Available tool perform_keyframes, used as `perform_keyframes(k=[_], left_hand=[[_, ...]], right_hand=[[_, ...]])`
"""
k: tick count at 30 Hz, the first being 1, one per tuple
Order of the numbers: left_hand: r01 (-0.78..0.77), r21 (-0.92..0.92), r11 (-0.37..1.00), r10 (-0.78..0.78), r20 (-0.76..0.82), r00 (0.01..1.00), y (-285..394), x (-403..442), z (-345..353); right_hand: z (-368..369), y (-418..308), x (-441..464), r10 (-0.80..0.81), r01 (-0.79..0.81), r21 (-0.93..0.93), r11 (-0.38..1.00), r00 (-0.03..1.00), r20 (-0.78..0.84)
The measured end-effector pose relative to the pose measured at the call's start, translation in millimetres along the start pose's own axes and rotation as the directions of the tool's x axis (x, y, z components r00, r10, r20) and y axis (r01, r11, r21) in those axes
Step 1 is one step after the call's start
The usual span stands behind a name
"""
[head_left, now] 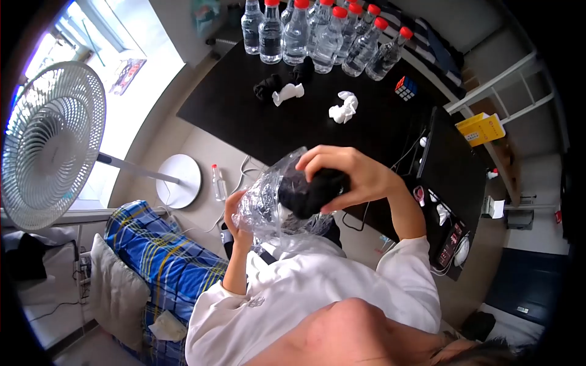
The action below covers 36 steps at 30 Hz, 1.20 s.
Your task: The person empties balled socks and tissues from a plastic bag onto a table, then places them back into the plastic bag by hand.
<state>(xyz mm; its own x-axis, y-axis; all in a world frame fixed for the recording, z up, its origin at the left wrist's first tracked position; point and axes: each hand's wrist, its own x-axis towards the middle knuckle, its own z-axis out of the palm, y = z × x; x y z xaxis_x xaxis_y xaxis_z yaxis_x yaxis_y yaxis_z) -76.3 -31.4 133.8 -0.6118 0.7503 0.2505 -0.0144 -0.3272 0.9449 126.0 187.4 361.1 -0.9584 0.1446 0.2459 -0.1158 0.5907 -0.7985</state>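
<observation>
In front of my chest, my left hand (237,215) is closed on the side of a clear, crinkled plastic bag (259,204). My right hand (357,174) grips a black balled-up cloth (320,192), which looks like a rolled sock, at the bag's upper right side. More dark material (292,190) shows beside it through the plastic; whether it is a separate piece I cannot tell. On the black table lie black cloth bundles (267,87) and two white crumpled cloths (288,94) (344,108).
Several clear bottles with red caps (296,36) stand at the table's (226,110) far end, near a puzzle cube (405,88). A laptop (448,165) is at right. A fan (55,146), another bottle (218,183) and a plaid-covered bed (165,244) are at left.
</observation>
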Motion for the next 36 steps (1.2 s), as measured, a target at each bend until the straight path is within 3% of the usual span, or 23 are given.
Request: perform_keyframes(k=[2, 5, 8, 10, 12, 13, 14, 16, 20, 22, 23, 24, 26, 30, 32, 34, 36], left_hand=[[-0.003, -0.013, 1.000, 0.003, 0.022, 1.000, 9, 1, 5], [-0.041, -0.005, 0.999, 0.041, 0.046, 0.998, 3, -1, 4], [-0.013, 0.048, 0.999, 0.011, 0.052, 0.999, 4, -3, 6], [-0.019, 0.067, 0.998, 0.014, 0.066, 0.998, 4, -1, 7], [-0.049, 0.056, 0.997, 0.045, 0.059, 0.997, 5, -1, 13], [0.005, 0.015, 1.000, -0.006, 0.062, 0.998, 2, -1, 14], [-0.029, 0.032, 0.999, 0.027, 0.064, 0.998, 0, -2, 14], [-0.025, 0.100, 0.995, 0.015, 0.097, 0.995, 0, -5, 12], [-0.086, 0.094, 0.992, 0.077, 0.097, 0.992, -6, -2, 15], [-0.068, 0.094, 0.993, 0.061, 0.084, 0.995, -2, -1, 18], [-0.056, 0.086, 0.995, 0.048, 0.086, 0.995, -1, -1, 18], [-0.048, 0.075, 0.996, 0.042, 0.083, 0.996, -1, 2, 17], [-0.011, 0.069, 0.998, 0.008, 0.048, 0.999, 0, 0, 15], [-0.109, 0.050, 0.993, 0.107, 0.042, 0.993, 2, 1, 13], [-0.044, 0.119, 0.992, 0.040, 0.032, 0.999, 1, 2, 8], [-0.074, 0.056, 0.996, 0.073, 0.022, 0.997, 0, 4, 10], [-0.055, -0.008, 0.998, 0.055, 0.032, 0.998, 3, 8, 11]], right_hand=[[8, -2, -7, 0.267, -0.266, -0.028, 0.964, 0.959, 0.094], [8, -6, -18, 0.279, -0.278, -0.101, 0.955, 0.960, -0.004], [8, -10, -25, 0.168, -0.177, -0.103, 0.979, 0.982, -0.088], [8, -19, -28, 0.187, -0.190, -0.034, 0.981, 0.979, -0.076], [10, -24, -33, 0.189, -0.196, 0.097, 0.976, 0.979, 0.074], [12, -19, -35, 0.020, -0.020, 0.140, 0.990, 1.000, -0.001], [9, -13, -39, 0.025, -0.026, 0.145, 0.989, 1.000, 0.009], [-4, 4, -46, -0.035, 0.047, 0.075, 0.996, 0.987, -0.158], [-31, 61, -44, 0.258, -0.392, -0.182, 0.902, 0.827, -0.500], [-31, 114, -51, 0.141, -0.523, -0.517, 0.677, 0.782, -0.607], [-31, 134, -52, 0.182, -0.583, -0.522, 0.622, 0.757, -0.628], [-26, 160, -52, 0.115, -0.600, -0.590, 0.540, 0.748, -0.654], [-26, 175, -53, 0.294, -0.647, -0.534, 0.543, 0.743, -0.601], [-28, 183, -59, 0.284, -0.660, -0.512, 0.550, 0.724, -0.628], [-30, 183, -61, 0.254, -0.563, -0.348, 0.750, 0.730, -0.634], [-35, 171, -60, 0.185, -0.483, -0.344, 0.805, 0.755, -0.629], [-39, 129, -53, 0.293, -0.333, 0.048, 0.942, 0.743, -0.602]])
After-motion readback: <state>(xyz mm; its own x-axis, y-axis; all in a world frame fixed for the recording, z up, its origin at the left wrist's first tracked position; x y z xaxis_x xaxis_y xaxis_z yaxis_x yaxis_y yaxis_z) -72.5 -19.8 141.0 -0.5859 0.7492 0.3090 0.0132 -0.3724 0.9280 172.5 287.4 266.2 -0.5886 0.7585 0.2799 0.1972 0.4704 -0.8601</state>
